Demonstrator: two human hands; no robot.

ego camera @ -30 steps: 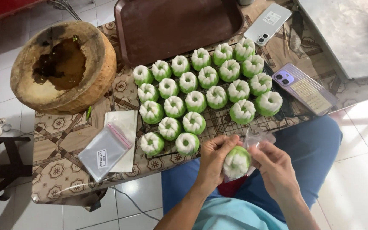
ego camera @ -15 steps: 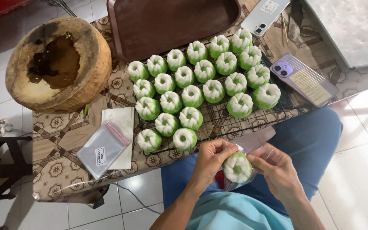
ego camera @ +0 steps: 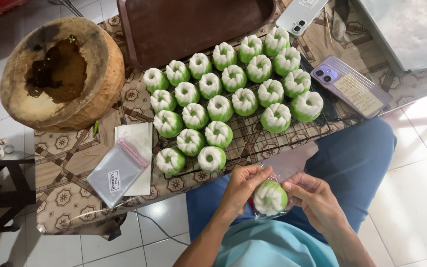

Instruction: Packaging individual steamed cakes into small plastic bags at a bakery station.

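- The left hand (ego camera: pixel 243 185) and the right hand (ego camera: pixel 312 198) hold one green-and-white cake (ego camera: pixel 270 197) between them, over the person's lap and just near of the counter (ego camera: pixel 65 168) edge. The cake sits partly inside a clear plastic bag (ego camera: pixel 285 170).
- The left fingers (ego camera: pixel 253 174) curl over the cake's left side and pinch the bag's edge; the right fingers (ego camera: pixel 297 190) press the film against the cake's right side. Both sets are closed on the cake and its bag, not spread.
- The cake looks soft, so too hard a squeeze from either side could probably dent its ridged white top or smear it against the film.
- The film is thin and slack. If it bunches under the fingers, the cake may jam at the mouth, or the bag could tear.
- Nothing lies under the cake but the lap and the tiled floor (ego camera: pixel 411 198); a slip of either grip would likely drop it there.
- The wire rack (ego camera: pixel 253 143) of other cakes (ego camera: pixel 233 99) lies just far of the hands, so a sudden forward move could knock the nearest one (ego camera: pixel 212 158).
- The stack of spare bags (ego camera: pixel 119 168) lies near the counter's edge, to the left, where a brush of the arm might sweep it off.
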